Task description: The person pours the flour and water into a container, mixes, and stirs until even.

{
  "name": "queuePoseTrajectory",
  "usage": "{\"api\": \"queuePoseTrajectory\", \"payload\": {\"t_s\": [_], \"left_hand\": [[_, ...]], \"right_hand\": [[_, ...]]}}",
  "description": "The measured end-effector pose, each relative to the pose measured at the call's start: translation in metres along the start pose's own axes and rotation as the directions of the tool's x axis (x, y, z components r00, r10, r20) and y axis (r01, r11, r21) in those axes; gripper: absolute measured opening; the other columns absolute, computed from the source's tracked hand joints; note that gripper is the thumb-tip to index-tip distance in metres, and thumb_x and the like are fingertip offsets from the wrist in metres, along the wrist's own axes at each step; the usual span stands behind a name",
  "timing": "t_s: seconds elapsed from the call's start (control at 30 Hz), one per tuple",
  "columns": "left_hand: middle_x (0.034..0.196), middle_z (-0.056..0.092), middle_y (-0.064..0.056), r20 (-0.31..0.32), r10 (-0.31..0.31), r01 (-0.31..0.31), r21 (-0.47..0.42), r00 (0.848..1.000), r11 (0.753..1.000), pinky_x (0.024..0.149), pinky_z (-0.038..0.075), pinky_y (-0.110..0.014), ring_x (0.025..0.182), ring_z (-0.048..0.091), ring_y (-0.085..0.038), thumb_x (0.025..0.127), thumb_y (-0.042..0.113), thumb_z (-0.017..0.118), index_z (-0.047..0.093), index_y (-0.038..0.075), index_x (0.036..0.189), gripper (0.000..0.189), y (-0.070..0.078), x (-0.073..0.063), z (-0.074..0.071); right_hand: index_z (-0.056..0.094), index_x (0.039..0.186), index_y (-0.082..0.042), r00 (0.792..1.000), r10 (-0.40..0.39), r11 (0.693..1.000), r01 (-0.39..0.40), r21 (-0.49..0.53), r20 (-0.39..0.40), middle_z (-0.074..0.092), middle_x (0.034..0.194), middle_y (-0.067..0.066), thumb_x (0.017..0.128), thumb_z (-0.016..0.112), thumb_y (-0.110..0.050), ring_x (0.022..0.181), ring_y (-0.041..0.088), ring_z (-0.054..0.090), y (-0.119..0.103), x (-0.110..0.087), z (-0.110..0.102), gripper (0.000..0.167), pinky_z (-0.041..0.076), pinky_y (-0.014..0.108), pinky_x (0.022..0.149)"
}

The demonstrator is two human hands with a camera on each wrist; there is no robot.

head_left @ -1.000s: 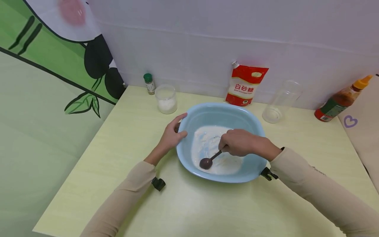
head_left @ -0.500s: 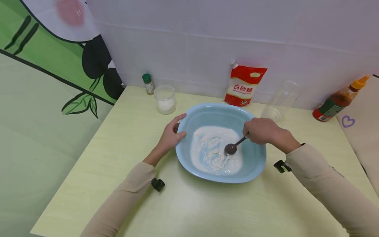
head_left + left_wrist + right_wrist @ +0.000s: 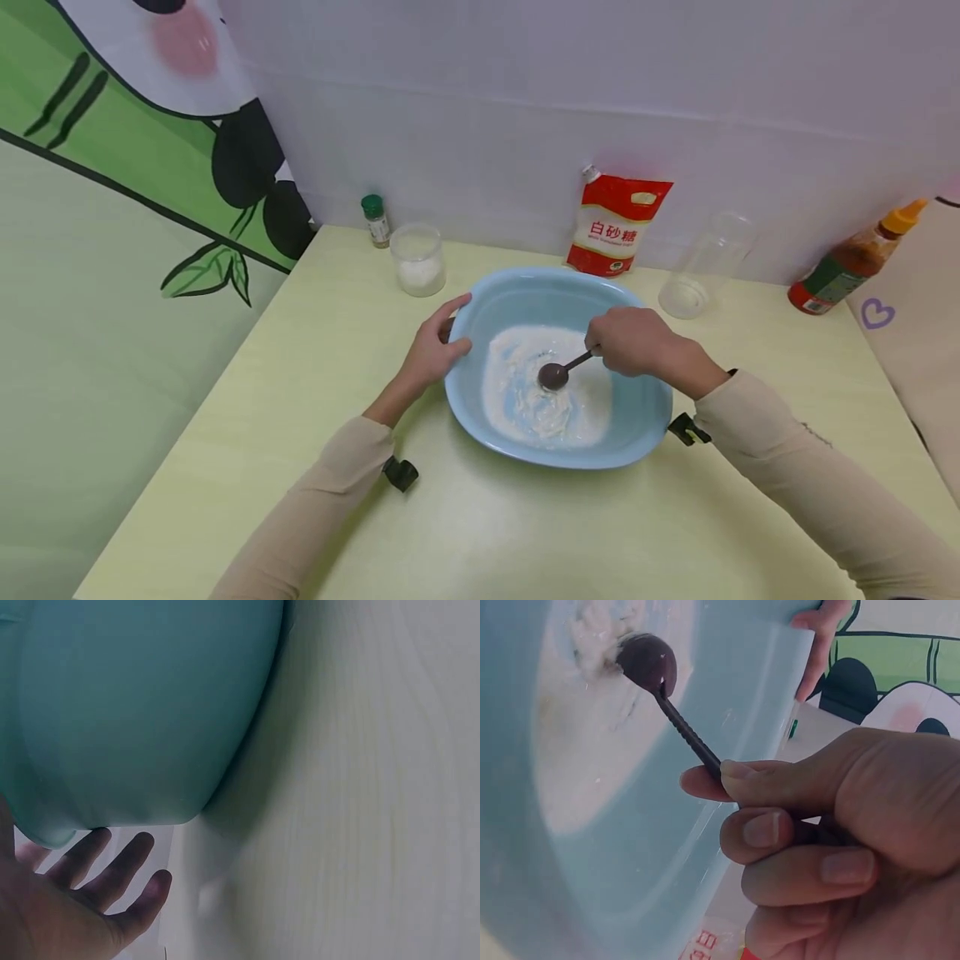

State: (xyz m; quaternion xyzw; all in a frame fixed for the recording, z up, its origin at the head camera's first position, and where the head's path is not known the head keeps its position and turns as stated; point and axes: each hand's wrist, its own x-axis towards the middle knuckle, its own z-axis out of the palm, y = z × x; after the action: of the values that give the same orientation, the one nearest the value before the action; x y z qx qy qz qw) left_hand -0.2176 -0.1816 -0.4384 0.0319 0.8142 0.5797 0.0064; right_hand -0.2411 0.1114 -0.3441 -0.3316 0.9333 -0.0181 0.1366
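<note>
A light blue plastic basin (image 3: 637, 417) stands on the table, with a wet white floury mixture (image 3: 517, 425) spread over its bottom. At its left side my left hand (image 3: 431, 350) holds the rim, thumb over the edge and fingers outside; in the left wrist view some fingers (image 3: 124, 874) are spread beside the outer wall. My right hand (image 3: 630, 340) grips the handle of a dark brown spoon (image 3: 553, 377) over the basin. In the right wrist view the spoon's bowl (image 3: 649, 664) meets the mixture, and thumb and fingers curl round the handle.
Behind the basin stand a green-capped shaker bottle (image 3: 376, 222), a glass (image 3: 417, 260) with white powder, a red sugar pouch (image 3: 617, 223) and a clear tall container (image 3: 701, 271). A sauce bottle (image 3: 851, 262) is at the back right, near the wall cloth (image 3: 480, 125).
My right hand has swept the spoon rightward and then back left through the mixture, shifting its streaks. The left hand has stayed on the rim.
</note>
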Motion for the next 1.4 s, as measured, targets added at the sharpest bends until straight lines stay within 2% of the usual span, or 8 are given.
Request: {"api": "queuePoseTrajectory", "payload": {"t_s": [0.23, 0.53, 0.67, 0.87, 1.03, 1.23, 1.4], "left_hand": [[0.136, 0.059, -0.028, -0.008, -0.009, 0.009, -0.002, 1.000, 1.000, 0.085, 0.059, -0.046, 0.113, 0.063, -0.040, 0.082, -0.001, 0.058, 0.044, 0.015, 0.151, 0.072, 0.001, 0.000, 0.000], [0.134, 0.060, -0.030, -0.007, 0.000, 0.000, -0.007, 1.000, 1.000, 0.081, 0.059, -0.042, 0.112, 0.064, -0.040, 0.082, -0.001, 0.058, 0.044, 0.014, 0.151, 0.072, -0.002, -0.004, 0.002], [0.133, 0.060, -0.030, -0.006, 0.010, -0.010, -0.011, 1.000, 1.000, 0.080, 0.059, -0.041, 0.112, 0.064, -0.040, 0.082, -0.002, 0.057, 0.044, 0.013, 0.151, 0.072, -0.003, -0.003, 0.002], [0.134, 0.059, -0.031, -0.003, 0.016, -0.016, -0.021, 1.000, 1.000, 0.080, 0.059, -0.042, 0.114, 0.064, -0.042, 0.082, -0.002, 0.057, 0.044, 0.013, 0.151, 0.071, -0.003, -0.002, 0.001], [0.133, 0.060, -0.032, -0.001, 0.026, -0.026, -0.027, 1.000, 0.999, 0.079, 0.060, -0.042, 0.112, 0.064, -0.042, 0.082, -0.003, 0.057, 0.043, 0.012, 0.151, 0.072, -0.003, -0.002, 0.001], [0.133, 0.060, -0.030, 0.000, 0.027, -0.027, -0.027, 1.000, 0.999, 0.078, 0.060, -0.042, 0.111, 0.064, -0.041, 0.082, -0.002, 0.057, 0.043, 0.013, 0.151, 0.072, -0.003, -0.001, 0.002], [0.133, 0.060, -0.031, -0.004, 0.028, -0.028, -0.030, 1.000, 0.999, 0.080, 0.060, -0.043, 0.111, 0.064, -0.041, 0.082, -0.001, 0.057, 0.043, 0.012, 0.151, 0.072, -0.005, -0.001, 0.000]], "right_hand": [[0.079, 0.090, -0.012, 0.998, -0.051, 0.998, 0.050, -0.032, -0.039, 0.071, 0.077, 0.000, 0.084, 0.071, -0.003, 0.067, 0.016, 0.054, -0.014, -0.007, 0.002, 0.014, 0.045, 0.026, 0.057], [0.080, 0.093, -0.011, 0.993, -0.081, 0.996, 0.084, 0.037, -0.088, 0.074, 0.080, 0.000, 0.086, 0.070, -0.003, 0.068, 0.013, 0.058, -0.016, -0.025, 0.011, 0.015, 0.048, 0.025, 0.059], [0.081, 0.094, -0.012, 0.995, -0.078, 0.994, 0.083, 0.070, -0.061, 0.075, 0.082, -0.001, 0.087, 0.069, -0.004, 0.070, 0.013, 0.058, -0.013, -0.028, 0.012, 0.016, 0.047, 0.025, 0.060], [0.080, 0.096, -0.014, 0.997, -0.068, 0.994, 0.064, 0.088, 0.046, 0.073, 0.087, -0.002, 0.088, 0.071, -0.009, 0.074, 0.013, 0.056, -0.002, -0.032, 0.007, 0.013, 0.049, 0.026, 0.064], [0.078, 0.097, -0.013, 0.997, -0.006, 0.996, -0.001, 0.087, 0.081, 0.072, 0.088, 0.001, 0.089, 0.070, -0.010, 0.073, 0.016, 0.057, 0.017, -0.031, 0.002, 0.012, 0.051, 0.028, 0.062], [0.079, 0.099, -0.008, 0.998, 0.066, 0.993, -0.067, 0.102, 0.010, 0.073, 0.083, 0.004, 0.090, 0.066, -0.008, 0.069, 0.018, 0.056, 0.035, -0.021, 0.003, 0.016, 0.050, 0.027, 0.056], [0.079, 0.101, -0.008, 1.000, 0.020, 0.994, -0.020, 0.103, -0.001, 0.075, 0.087, 0.005, 0.090, 0.065, -0.007, 0.069, 0.018, 0.056, 0.026, -0.010, 0.003, 0.018, 0.048, 0.027, 0.058]]}}
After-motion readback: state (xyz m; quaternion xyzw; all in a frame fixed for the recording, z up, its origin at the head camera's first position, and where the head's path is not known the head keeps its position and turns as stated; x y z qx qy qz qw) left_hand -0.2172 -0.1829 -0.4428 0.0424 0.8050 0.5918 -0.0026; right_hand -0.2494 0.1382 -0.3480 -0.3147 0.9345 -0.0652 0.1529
